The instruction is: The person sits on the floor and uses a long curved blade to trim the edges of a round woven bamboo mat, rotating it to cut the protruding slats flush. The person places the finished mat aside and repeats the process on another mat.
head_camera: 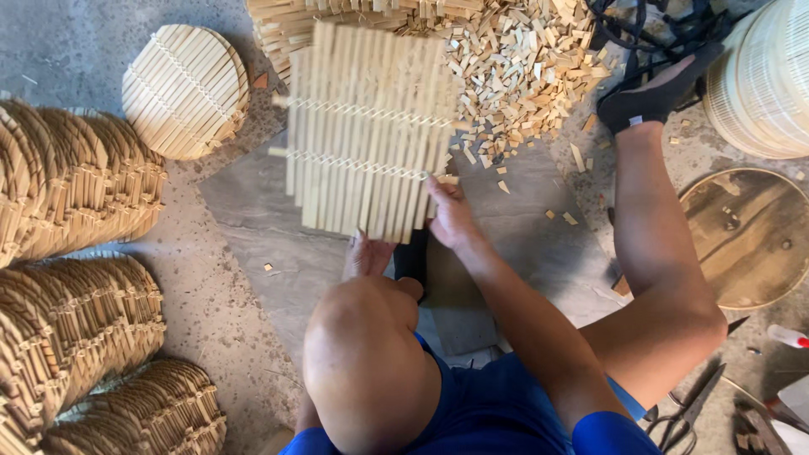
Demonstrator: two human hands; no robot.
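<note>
2 hands hold 1 slat mat [366, 126], a square of pale bamboo strips tied by 2 cross cords, lying on a grey slab [253, 219] in front of the seated person. The right hand [451, 215] grips the mat's near right edge, fingers closed on the strips. The left hand [366, 253] sits at the mat's near edge, partly under it and behind the knee; I cannot tell whether it is open or closed.

Just beyond the mat and to its right lies a heap of offcuts [527, 63], touching its far corner. Left of the mat rests 1 round mat [185, 88], apart from it. Further left, stacks of round mats [76, 185] lie in 3 rows. Well right of the mat sits a wooden disc [746, 236], with a steamer basket [763, 76] beyond it and scissors [687, 413] nearer the person.
</note>
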